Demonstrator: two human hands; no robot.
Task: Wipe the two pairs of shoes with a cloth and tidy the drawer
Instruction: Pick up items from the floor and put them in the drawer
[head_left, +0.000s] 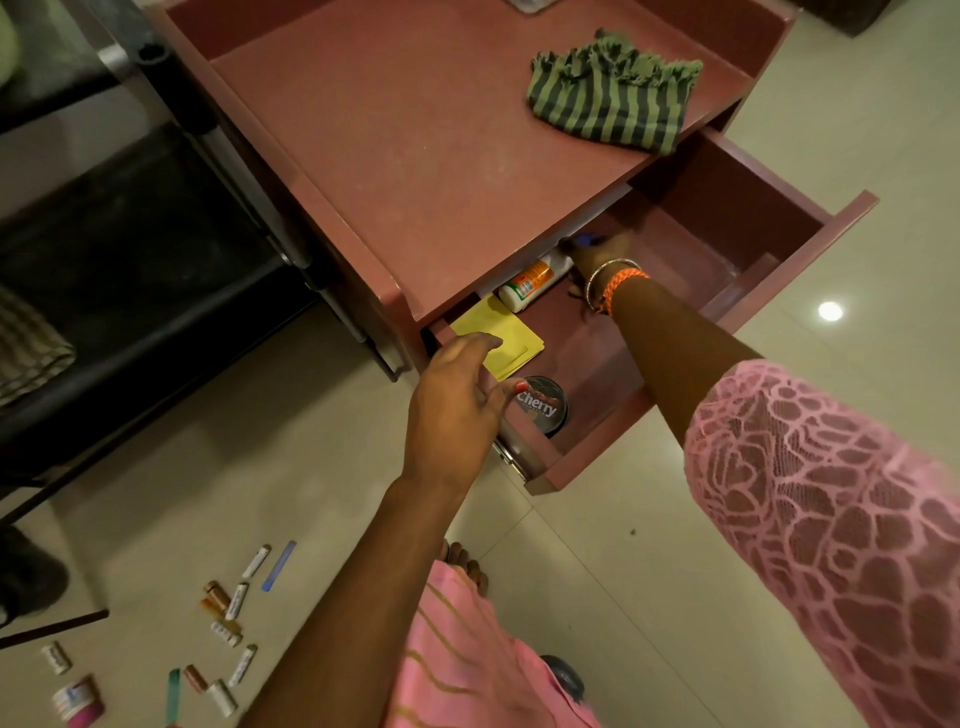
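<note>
Reaching: 2 hands (457, 410) (597, 252), 1 drawer (852, 208)

One green-and-black striped cloth (613, 93) on red-brown cabinet top. In open drawer: one yellow paper envelope (506, 332), one round black polish tin (545, 408), one orange-labelled white bottle (532, 283). Two hands.

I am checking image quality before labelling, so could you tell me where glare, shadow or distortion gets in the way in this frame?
Head view: a lamp's glare spot on the floor tiles; the back of the open drawer lies in shadow, so the right hand and the bluish thing it pinches are hard to read; wide-angle bending at the edges; the left hand and polish tin are sharp.
</note>
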